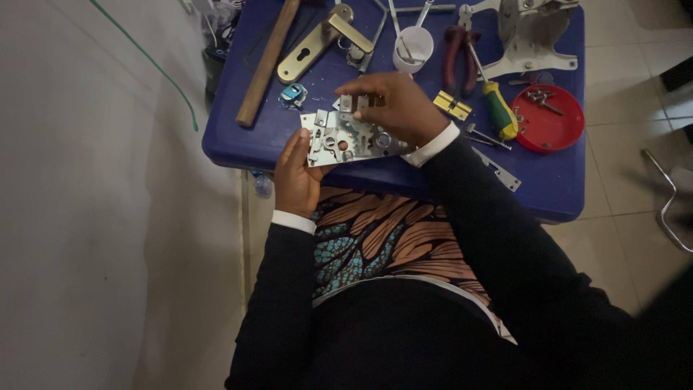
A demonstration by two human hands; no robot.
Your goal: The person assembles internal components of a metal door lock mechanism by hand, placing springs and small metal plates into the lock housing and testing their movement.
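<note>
Two hands — one lock case (pixel 346 137), one white cup (pixel 413 45), one red dish (pixel 548 124), one screwdriver (pixel 497 107), one pliers (pixel 458 56)

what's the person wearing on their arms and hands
Both arms are in long dark sleeves, like a suit jacket, with a white shirt cuff showing at each wrist. The left hand and right hand are bare: no gloves. No rings or watch can be made out.

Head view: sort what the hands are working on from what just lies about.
In hand:
left hand
right hand
metal lock case

Lying about:
screwdriver
pliers
white cup
red dish
brass handle plate
wooden handle
brass cylinder
</note>
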